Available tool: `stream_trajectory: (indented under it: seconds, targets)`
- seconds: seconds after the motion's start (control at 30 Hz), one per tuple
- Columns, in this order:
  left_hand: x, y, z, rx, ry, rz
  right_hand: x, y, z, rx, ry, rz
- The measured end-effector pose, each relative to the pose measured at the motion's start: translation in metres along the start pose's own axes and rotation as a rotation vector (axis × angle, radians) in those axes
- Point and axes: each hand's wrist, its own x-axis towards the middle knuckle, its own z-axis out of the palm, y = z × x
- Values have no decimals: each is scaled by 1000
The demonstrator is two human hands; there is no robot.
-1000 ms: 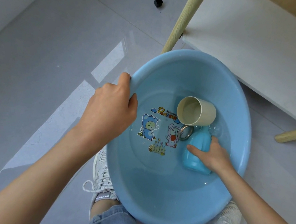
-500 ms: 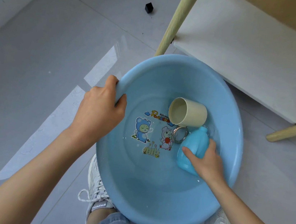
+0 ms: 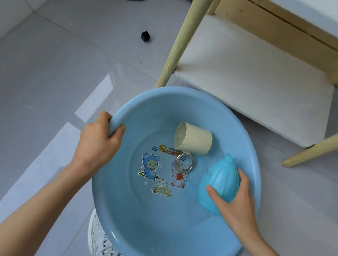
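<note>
Hiding part of blue bottle (image 3: 220, 177): right hand (image 3: 236, 203).

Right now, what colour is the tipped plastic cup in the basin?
The tipped plastic cup is cream; head view.

R hand (image 3: 235, 203) has pulled blue bottle (image 3: 220, 179) rightward, twd the side of basin (image 3: 253, 160). Bottle neck, earlier tucked under cream cup (image 3: 193, 138), now sits apart from it. Metal ring (image 3: 184, 162), before half hidden btwn them, now shows whole just below cup.
</note>
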Motion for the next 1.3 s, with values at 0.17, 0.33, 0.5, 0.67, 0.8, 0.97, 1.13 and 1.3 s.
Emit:
stream_trajectory:
  seconds: [0.17, 0.33, 0.5, 0.67, 0.8, 0.97, 1.13, 1.3]
  targets:
    - [-1, -6, 11, -44, -18, -87, -3, -10, -9, 36, 6, -83]
    - [-7, -17, 21, -105, -7, -143, -3, -22, -16, 86, -9, -137]
    - [-20, -21, 41, -184, 33, -201, -4, -34, -19, 95, -21, -145]
    - [-25, -26, 52, -184, 44, -212, -3, -41, -22, 62, -25, -217]
    - [-24, -30, 51, -130, 49, -161, -4, -48, -26, 51, -20, -252]
    - [-25, -32, 43, 177, 0, -112, -7, -58, -34, 80, -45, -266]
    - [-42, -9, 27, 172, 57, 258, -16, -73, -46, 98, -78, -299]
    - [-68, 40, 22, -157, -497, 525, -27, -94, -57, 53, -132, -413]
